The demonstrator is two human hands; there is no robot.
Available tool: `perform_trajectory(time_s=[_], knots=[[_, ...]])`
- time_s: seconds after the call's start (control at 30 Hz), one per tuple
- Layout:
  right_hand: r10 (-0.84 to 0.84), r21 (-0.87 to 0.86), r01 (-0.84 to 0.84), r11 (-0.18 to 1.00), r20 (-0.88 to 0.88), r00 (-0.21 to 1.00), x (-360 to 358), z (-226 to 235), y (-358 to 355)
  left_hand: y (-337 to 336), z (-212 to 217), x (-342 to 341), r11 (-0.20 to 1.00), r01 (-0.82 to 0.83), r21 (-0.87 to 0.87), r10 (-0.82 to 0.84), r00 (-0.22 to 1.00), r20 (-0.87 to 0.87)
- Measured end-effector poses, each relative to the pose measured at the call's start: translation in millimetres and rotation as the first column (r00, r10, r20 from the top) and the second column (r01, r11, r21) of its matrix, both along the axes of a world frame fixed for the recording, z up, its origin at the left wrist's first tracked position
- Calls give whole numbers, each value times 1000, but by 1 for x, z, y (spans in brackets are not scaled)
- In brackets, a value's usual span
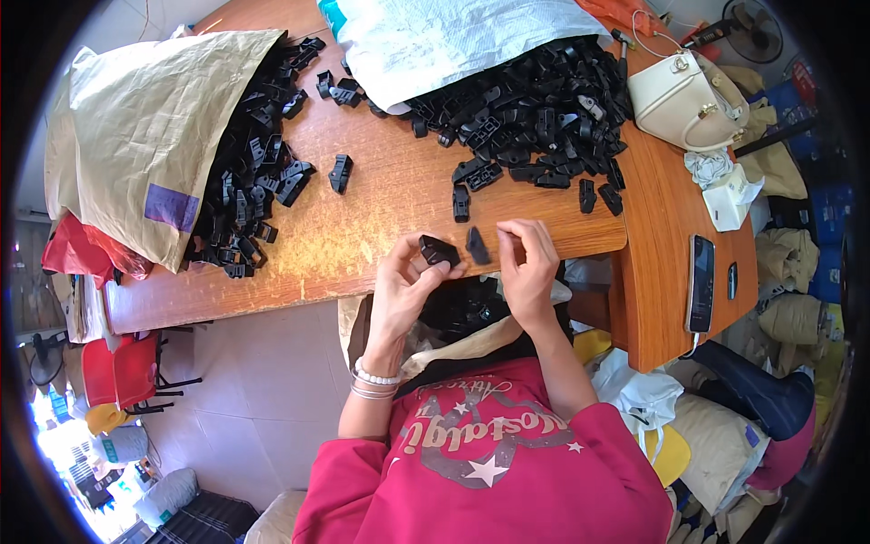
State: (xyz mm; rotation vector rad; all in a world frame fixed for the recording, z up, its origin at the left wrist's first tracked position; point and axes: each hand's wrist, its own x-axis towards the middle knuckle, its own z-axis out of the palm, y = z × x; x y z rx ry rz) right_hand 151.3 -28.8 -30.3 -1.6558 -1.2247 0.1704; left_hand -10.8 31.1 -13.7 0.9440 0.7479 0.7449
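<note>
My left hand (405,283) holds a small black plastic part (439,249) at the near edge of the wooden table (381,199). My right hand (527,263) pinches a second, flatter black part (477,245) right beside it. The two parts are almost touching. A sack of assembled black parts (467,304) sits in my lap under my hands.
A brown paper sack (145,127) spills black parts (254,172) at the left. A white woven bag (435,41) spills a bigger heap (535,109) at the back right. A cream handbag (684,100), tissue box (729,199) and phone (700,283) lie at the right.
</note>
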Motion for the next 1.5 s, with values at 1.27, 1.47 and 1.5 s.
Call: perform_trajectory(time_s=[1.27,1.47,1.5], knots=[[511,147,-505,850,-3,859,-14,20,-3,-18,14,-24,997,62,45,-54,984,-167],[373,106,-394,913,-608,701,-32,20,-12,-22,18,-16,884,22,466,121,954,-275],[346,98,-362,927,-598,723,-35,20,-12,-24,17,-16,840,31,542,156,943,-294]])
